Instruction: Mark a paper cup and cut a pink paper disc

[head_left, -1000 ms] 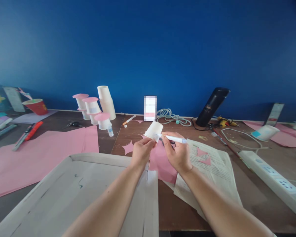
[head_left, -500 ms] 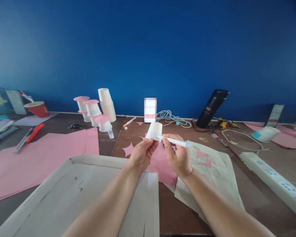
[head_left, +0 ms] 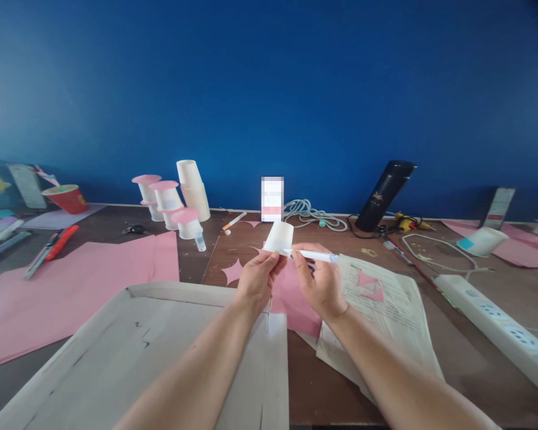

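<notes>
My left hand (head_left: 259, 278) is closed on a white paper cup (head_left: 280, 235), tilted and held above the table. In my right hand (head_left: 320, 278) is a slim white pen (head_left: 316, 255). Its tip points left and meets or nearly meets the lower edge of the cup; actual contact is hard to make out. Under the hands lies a pink paper sheet (head_left: 298, 304), partly covered by them. Left of the hands stand white paper cups stacked with pink paper discs (head_left: 165, 186), and taller nested white cups (head_left: 192, 188) behind them.
A white box lid (head_left: 170, 352) fills the front left, beside large pink sheets (head_left: 112, 272). A red cutter (head_left: 63, 242) rests there. A phone (head_left: 272, 200), coiled cable (head_left: 314, 215) and black flask (head_left: 385, 196) stand along the wall. At right are printed paper (head_left: 399, 316) and a power strip (head_left: 497, 325).
The pen has shifted slightly left and lies a little more level along the cup's lower edge. My right hand moved with it. The left hand keeps its hold, and the view moved very slightly.
</notes>
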`<state>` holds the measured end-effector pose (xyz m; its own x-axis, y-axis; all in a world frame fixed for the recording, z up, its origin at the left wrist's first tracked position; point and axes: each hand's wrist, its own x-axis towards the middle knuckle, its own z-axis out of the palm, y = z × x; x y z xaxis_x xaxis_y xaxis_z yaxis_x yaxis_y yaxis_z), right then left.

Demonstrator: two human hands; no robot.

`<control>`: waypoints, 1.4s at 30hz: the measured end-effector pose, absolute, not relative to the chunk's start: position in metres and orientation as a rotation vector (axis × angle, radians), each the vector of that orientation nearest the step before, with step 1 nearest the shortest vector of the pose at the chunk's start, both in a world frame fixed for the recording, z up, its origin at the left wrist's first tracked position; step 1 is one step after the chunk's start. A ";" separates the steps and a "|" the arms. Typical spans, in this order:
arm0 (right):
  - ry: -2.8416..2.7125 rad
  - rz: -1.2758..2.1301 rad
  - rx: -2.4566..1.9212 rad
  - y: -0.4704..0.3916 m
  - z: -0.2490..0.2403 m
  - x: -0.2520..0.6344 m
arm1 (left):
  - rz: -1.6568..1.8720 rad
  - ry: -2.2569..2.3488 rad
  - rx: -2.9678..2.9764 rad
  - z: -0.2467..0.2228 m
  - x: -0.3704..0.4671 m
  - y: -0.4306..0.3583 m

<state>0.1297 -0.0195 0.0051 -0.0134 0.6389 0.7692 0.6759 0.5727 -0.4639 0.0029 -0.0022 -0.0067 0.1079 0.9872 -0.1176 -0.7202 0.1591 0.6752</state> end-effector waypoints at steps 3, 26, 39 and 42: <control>-1.696 -0.033 -1.119 -0.019 0.004 0.130 | 1.347 0.643 0.510 -0.006 0.003 -0.003; -1.742 -0.043 -1.079 -0.019 0.006 0.128 | 1.323 0.867 0.859 -0.020 0.003 0.000; -1.742 -0.031 -1.101 -0.021 0.007 0.126 | 1.311 0.948 0.963 -0.024 0.002 0.000; -1.772 0.002 -1.085 -0.022 0.007 0.126 | 1.309 0.989 1.014 -0.025 0.001 0.000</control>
